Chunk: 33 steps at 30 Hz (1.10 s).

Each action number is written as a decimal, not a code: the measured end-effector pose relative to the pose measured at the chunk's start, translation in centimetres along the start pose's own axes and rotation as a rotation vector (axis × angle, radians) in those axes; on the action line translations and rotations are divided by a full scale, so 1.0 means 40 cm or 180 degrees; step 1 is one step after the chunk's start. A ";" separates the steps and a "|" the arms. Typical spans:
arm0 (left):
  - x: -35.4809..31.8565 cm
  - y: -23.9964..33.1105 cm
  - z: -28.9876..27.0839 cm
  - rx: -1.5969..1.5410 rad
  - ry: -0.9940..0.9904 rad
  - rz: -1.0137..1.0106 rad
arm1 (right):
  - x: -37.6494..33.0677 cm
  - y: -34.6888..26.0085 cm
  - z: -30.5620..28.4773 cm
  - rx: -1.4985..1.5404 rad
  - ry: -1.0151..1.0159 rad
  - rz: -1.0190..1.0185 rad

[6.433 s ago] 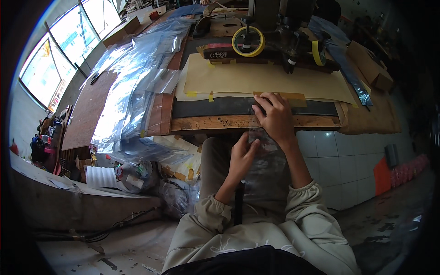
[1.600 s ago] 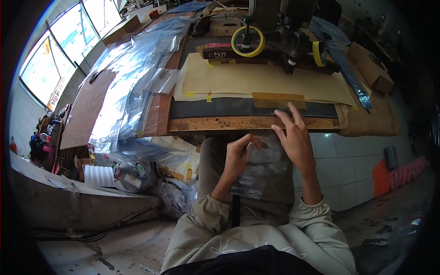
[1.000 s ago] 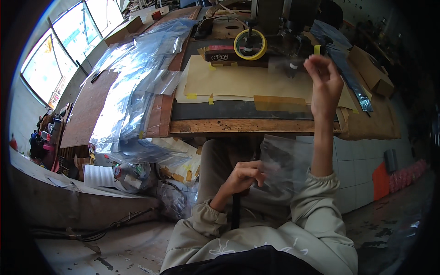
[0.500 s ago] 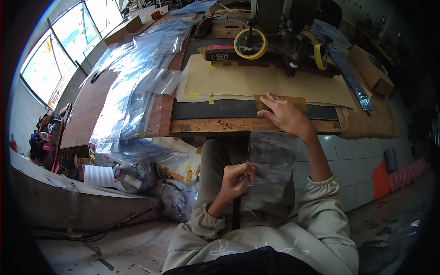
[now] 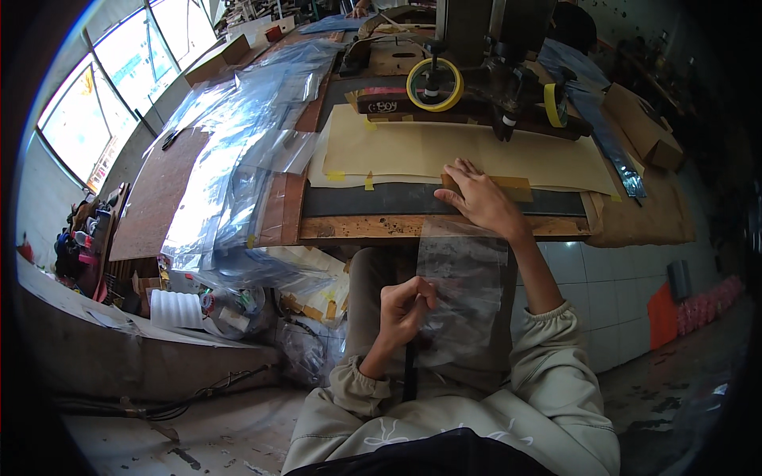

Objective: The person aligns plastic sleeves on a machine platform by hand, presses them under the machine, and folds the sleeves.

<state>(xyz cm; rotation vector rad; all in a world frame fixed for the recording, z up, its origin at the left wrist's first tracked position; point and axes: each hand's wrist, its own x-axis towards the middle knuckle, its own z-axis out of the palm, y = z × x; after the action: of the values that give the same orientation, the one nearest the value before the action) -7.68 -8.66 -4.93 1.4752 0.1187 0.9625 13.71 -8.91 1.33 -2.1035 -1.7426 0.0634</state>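
A clear plastic sheet [image 5: 464, 289] hangs from the front edge of the bench over my lap. My left hand [image 5: 403, 313] is closed in a pinch at the sheet's left edge. My right hand [image 5: 488, 202] lies on the bench with fingers stretched, next to a brown strip [image 5: 512, 189] and at the front edge of the tan paper [image 5: 405, 147]. Whether anything is under its palm is hidden. Above the paper, a press machine's dark bar [image 5: 476, 117] carries a yellow tape roll [image 5: 456, 94] and a second yellow roll [image 5: 551, 105].
Glossy clear plastic sheets [image 5: 230, 159] are heaped on the left of the bench. An open cardboard box [image 5: 647, 131] sits at the right. A wooden rail [image 5: 357, 228] edges the bench. Another person's hand [image 5: 359, 9] shows at the far end.
My right hand has slid slightly left and nearer. The plastic sheet has shifted a little left, and my left hand has moved slightly left with it.
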 end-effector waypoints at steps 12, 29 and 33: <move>0.055 -0.016 -0.005 0.0205 0.0158 -0.0018 | 0.051 0.030 0.017 -0.0119 0.0457 -0.0194; 0.068 -0.023 0.003 0.0247 0.0156 -0.0102 | 0.064 0.044 0.006 0.0157 0.0201 -0.0050; 0.073 -0.029 0.002 0.0264 0.0144 -0.0094 | 0.068 0.044 -0.001 0.0213 0.0179 0.0013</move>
<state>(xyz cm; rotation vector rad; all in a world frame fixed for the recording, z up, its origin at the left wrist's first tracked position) -5.22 -6.74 -4.53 1.5240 0.2150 0.9771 15.95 -6.57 1.36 -2.0417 -1.6805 0.0624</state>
